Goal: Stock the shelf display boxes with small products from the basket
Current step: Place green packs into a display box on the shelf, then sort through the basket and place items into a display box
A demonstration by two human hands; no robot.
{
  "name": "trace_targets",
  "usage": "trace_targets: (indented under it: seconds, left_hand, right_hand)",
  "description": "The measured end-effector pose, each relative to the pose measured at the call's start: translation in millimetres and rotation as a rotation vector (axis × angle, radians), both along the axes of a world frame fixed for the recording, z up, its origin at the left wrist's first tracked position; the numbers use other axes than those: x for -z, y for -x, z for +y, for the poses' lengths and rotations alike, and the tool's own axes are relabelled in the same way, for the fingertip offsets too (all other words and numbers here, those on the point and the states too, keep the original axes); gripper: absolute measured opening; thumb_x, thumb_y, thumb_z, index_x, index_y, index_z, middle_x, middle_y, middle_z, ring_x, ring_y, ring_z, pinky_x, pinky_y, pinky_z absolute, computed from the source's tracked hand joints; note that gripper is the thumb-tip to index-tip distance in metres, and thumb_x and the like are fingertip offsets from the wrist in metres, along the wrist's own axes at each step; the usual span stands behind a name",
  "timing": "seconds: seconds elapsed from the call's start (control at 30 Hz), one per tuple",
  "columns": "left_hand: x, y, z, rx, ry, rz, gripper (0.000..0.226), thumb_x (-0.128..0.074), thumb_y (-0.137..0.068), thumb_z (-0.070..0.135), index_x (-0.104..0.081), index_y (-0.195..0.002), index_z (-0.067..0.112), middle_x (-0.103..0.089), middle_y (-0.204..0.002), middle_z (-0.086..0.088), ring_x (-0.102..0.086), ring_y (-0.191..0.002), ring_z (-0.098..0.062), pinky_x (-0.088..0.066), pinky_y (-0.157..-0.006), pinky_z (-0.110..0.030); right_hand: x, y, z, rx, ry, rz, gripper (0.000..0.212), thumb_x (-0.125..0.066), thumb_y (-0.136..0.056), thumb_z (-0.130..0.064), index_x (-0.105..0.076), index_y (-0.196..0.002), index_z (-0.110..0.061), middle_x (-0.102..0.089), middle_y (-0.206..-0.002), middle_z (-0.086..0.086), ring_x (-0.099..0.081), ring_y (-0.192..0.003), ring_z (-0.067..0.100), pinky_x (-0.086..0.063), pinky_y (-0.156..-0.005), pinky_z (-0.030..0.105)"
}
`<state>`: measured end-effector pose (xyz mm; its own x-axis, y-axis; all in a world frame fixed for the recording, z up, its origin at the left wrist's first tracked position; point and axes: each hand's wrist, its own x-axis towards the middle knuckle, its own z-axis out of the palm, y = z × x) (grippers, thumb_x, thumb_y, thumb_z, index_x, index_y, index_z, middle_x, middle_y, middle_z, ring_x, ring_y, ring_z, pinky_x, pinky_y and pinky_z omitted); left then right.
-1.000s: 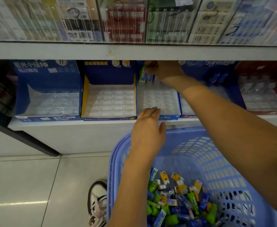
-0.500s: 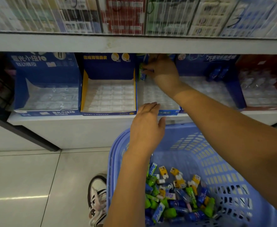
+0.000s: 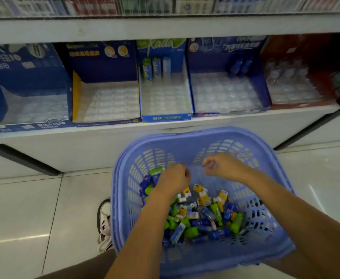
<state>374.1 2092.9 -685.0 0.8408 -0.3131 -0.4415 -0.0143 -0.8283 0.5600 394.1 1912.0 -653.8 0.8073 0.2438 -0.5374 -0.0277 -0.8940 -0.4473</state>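
Note:
A lilac plastic basket stands on the floor below the shelf, holding a heap of small products in blue, green and yellow. Both hands are inside it. My left hand dips into the heap's far left with fingers curled under; what they hold is hidden. My right hand hovers above the heap, fingers loosely curled, nothing in it. On the shelf, the green-topped display box has three upright tubes at its back. The blue box to its right has two dark blue products.
Three more display boxes stand in the row: blue at far left, blue and yellow, and red at far right, all showing clear tray inserts. A shoe rests on the tiled floor left of the basket. An upper shelf overhangs the boxes.
My right hand has left the green-topped box and come down into the basket. My left hand dropped from the basket's rim into the heap and curled its fingers. The view tilted down.

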Motion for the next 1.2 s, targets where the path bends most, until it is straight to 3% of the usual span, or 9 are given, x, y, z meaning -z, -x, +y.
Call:
trace_targets:
  seconds: [0.1,0.27,0.37,0.57,0.7,0.83,0.97,1.07,1.2]
  left_hand:
    - [41,19,-11,0.157,-0.090,0.203,0.027,-0.043,-0.098,0.017,-0.055,-0.119,0.007,-0.058,-0.115,-0.017,-0.056,-0.096,-0.035,-0.045,-0.077,-0.043]
    - [77,29,-10,0.216,-0.234,0.350,0.047,-0.049,-0.094,0.012,-0.037,-0.139,0.007,-0.054,-0.121,-0.019,-0.057,-0.100,-0.037,-0.045,-0.073,-0.041]
    - [88,32,-7,0.242,-0.259,0.355,0.035,-0.047,-0.093,0.011,-0.053,-0.127,0.008,-0.055,-0.114,-0.016,-0.058,-0.097,-0.036,-0.048,-0.074,-0.041]
    - [100,30,-8,0.231,-0.249,0.266,0.033,-0.047,-0.096,0.020,-0.058,-0.123,0.006,-0.048,-0.133,-0.018,-0.058,-0.091,-0.032,-0.051,-0.076,-0.039]
    - [92,25,-12,0.005,-0.085,0.202,0.032,-0.048,-0.097,0.024,-0.055,-0.125,0.008,-0.062,-0.112,-0.016,-0.060,-0.096,-0.031,-0.049,-0.077,-0.036]
    - [64,7,-15,-0.258,0.227,0.308,0.043,-0.053,-0.096,0.034,-0.055,-0.131,0.009,-0.060,-0.128,-0.012,-0.062,-0.108,-0.028,-0.049,-0.089,-0.031]
    - [30,-5,-2,-0.382,0.546,0.475,0.030,-0.065,-0.088,0.036,-0.071,-0.098,0.008,-0.073,-0.093,-0.015,-0.072,-0.082,-0.022,-0.059,-0.079,-0.036]
    - [-1,-10,2,-0.368,0.578,0.383,0.020,-0.069,-0.085,0.030,-0.073,-0.085,0.010,-0.074,-0.083,-0.014,-0.073,-0.077,-0.019,-0.060,-0.074,-0.030]
    - [-47,-16,17,-0.472,0.663,0.211,0.020,-0.066,-0.088,0.026,-0.071,-0.082,0.008,-0.072,-0.075,-0.009,-0.070,-0.062,-0.010,-0.056,-0.059,-0.018]
  right_hand:
    - [66,15,-21,0.088,0.181,0.243,0.059,-0.062,-0.090,-0.026,-0.037,-0.142,-0.012,-0.043,-0.143,0.012,-0.048,-0.125,0.028,-0.041,-0.099,0.032]
    - [131,26,-8,-0.004,0.272,0.250,0.065,-0.062,-0.089,-0.036,-0.035,-0.141,-0.007,-0.041,-0.141,0.013,-0.046,-0.121,0.033,-0.043,-0.099,0.043]
    - [147,27,6,0.033,0.186,0.204,0.031,-0.057,-0.092,-0.016,-0.038,-0.115,-0.010,-0.043,-0.120,0.015,-0.049,-0.101,0.026,-0.046,-0.087,0.038]
    - [154,27,13,-0.067,0.187,0.265,0.042,-0.056,-0.093,-0.022,-0.047,-0.132,-0.006,-0.049,-0.133,0.018,-0.051,-0.117,0.032,-0.044,-0.094,0.037]
    - [131,22,8,0.085,0.094,0.320,0.018,-0.058,-0.093,-0.021,-0.052,-0.078,-0.012,-0.046,-0.076,0.004,-0.051,-0.081,0.024,-0.036,-0.076,0.030]
    - [84,9,9,-0.023,-0.124,0.275,0.020,-0.071,-0.083,-0.024,-0.061,-0.092,-0.010,-0.056,-0.083,0.007,-0.049,-0.071,0.015,-0.037,-0.061,0.023]
    - [37,7,6,-0.044,-0.203,0.153,0.039,-0.081,-0.070,-0.038,-0.065,-0.099,-0.018,-0.065,-0.097,0.005,-0.060,-0.091,0.019,-0.044,-0.069,0.026]
    - [12,14,4,0.039,-0.271,0.058,0.044,-0.081,-0.068,-0.043,-0.064,-0.103,-0.022,-0.065,-0.104,0.000,-0.060,-0.098,0.016,-0.048,-0.078,0.026]
    - [-21,16,12,0.377,-0.464,-0.065,0.024,-0.074,-0.078,-0.038,-0.065,-0.097,-0.027,-0.061,-0.090,-0.015,-0.057,-0.080,-0.001,-0.042,-0.054,0.008]
